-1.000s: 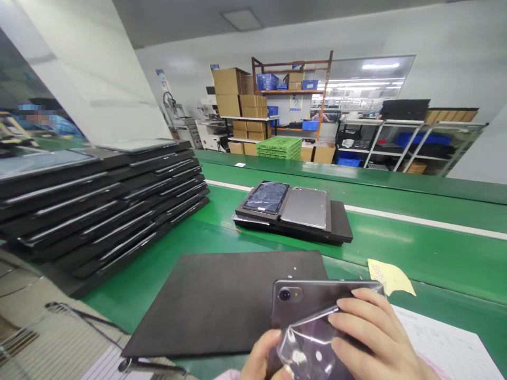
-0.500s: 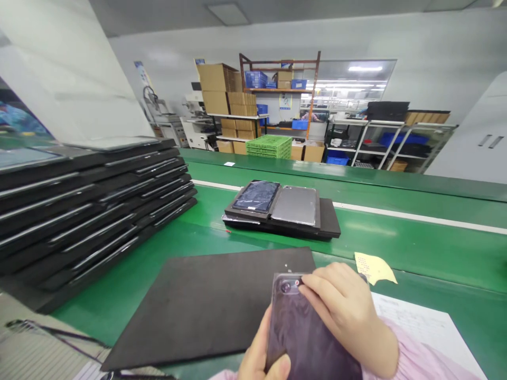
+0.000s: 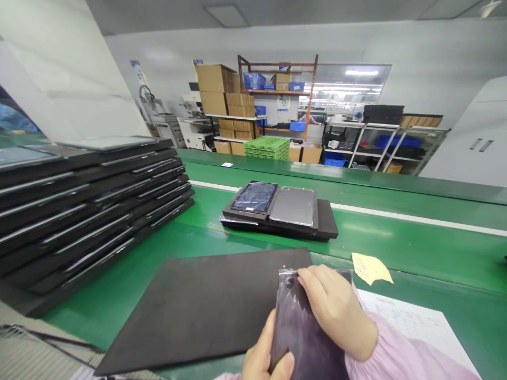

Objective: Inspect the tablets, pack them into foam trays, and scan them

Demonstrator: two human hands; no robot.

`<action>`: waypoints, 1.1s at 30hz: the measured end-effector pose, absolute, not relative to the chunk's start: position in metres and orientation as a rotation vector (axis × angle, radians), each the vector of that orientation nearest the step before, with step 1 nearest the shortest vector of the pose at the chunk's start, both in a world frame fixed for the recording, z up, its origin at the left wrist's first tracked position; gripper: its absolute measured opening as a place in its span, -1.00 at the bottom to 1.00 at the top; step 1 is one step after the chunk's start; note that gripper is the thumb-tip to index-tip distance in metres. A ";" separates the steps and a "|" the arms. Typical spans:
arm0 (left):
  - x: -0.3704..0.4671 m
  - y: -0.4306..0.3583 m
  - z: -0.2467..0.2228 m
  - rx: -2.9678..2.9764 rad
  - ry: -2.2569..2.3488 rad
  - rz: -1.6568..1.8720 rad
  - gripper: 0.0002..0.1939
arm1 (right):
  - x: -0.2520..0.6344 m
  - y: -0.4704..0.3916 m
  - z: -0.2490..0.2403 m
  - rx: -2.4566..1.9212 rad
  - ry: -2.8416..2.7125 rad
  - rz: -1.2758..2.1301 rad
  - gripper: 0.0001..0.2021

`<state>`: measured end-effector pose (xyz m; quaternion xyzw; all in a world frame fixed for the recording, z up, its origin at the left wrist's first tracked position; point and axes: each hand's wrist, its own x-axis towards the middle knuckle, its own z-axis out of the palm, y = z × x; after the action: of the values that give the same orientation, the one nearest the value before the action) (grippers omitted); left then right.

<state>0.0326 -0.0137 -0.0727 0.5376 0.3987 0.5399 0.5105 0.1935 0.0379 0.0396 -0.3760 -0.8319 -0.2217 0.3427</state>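
Note:
A dark tablet in clear film stands tilted at the bottom centre, its camera corner at the upper left. My left hand grips its left edge, with the thumb over the face toward me. The fingers of my right hand are pressed together on the film at the top edge, beside the camera; my palm hides the upper right part. Behind and to the left, a black foam sheet lies flat on the green bench.
Farther back, two tablets lie on black foam trays. A tall stack of foam trays holding tablets stands at the left. A yellow paper scrap and a white sheet lie on the right.
My right hand has shifted slightly left and down along the tablet's top. The tablet has turned a little, and the red-and-white dot near the camera is now out of sight.

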 end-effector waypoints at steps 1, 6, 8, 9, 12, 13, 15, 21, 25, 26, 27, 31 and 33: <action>0.033 -0.013 -0.072 1.289 0.959 1.290 -0.37 | 0.193 0.039 0.038 -0.981 -2.159 -0.583 -0.82; 0.033 -0.012 -0.074 1.292 0.985 1.290 -0.35 | 0.191 0.044 0.031 -0.991 -2.123 -0.630 -0.81; 0.034 -0.012 -0.074 1.306 0.990 1.291 -0.36 | 0.192 0.046 0.029 -1.023 -2.108 -0.617 -0.79; 0.034 -0.012 -0.074 1.307 0.990 1.292 -0.37 | 0.193 0.048 0.029 -1.037 -2.102 -0.594 -0.78; 0.035 -0.011 -0.071 1.271 0.991 1.288 -0.39 | 0.198 0.053 0.030 -1.034 -2.104 -0.443 -0.77; 0.035 -0.010 -0.070 1.253 0.996 1.286 -0.40 | 0.199 0.054 0.031 -1.015 -2.120 -0.376 -0.78; 0.034 -0.009 -0.067 1.230 1.010 1.278 -0.41 | 0.202 0.055 0.035 -0.981 -2.157 -0.278 -0.81; 0.030 -0.011 -0.065 1.255 1.038 1.235 -0.38 | 0.200 0.052 0.037 -0.965 -2.178 -0.315 -0.87; 0.030 -0.013 -0.066 1.273 1.041 1.263 -0.38 | 0.196 0.050 0.033 -0.986 -2.194 -0.386 -0.85; 0.030 -0.014 -0.066 1.281 1.042 1.275 -0.39 | 0.195 0.049 0.032 -0.990 -2.199 -0.400 -0.84; 0.031 -0.014 -0.067 1.288 1.041 1.286 -0.39 | 0.195 0.049 0.031 -0.993 -2.201 -0.416 -0.83; 0.035 -0.015 -0.075 1.313 1.027 1.318 -0.38 | 0.197 0.051 0.026 -1.005 -2.181 -0.477 -0.76; 0.038 -0.015 -0.079 1.284 1.010 1.334 -0.38 | 0.200 0.054 0.025 -1.003 -2.171 -0.483 -0.74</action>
<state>0.0381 -0.0147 -0.0789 0.5294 0.4167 0.5500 0.4936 0.1999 0.0543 0.0247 -0.3861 -0.8356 -0.1859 0.3438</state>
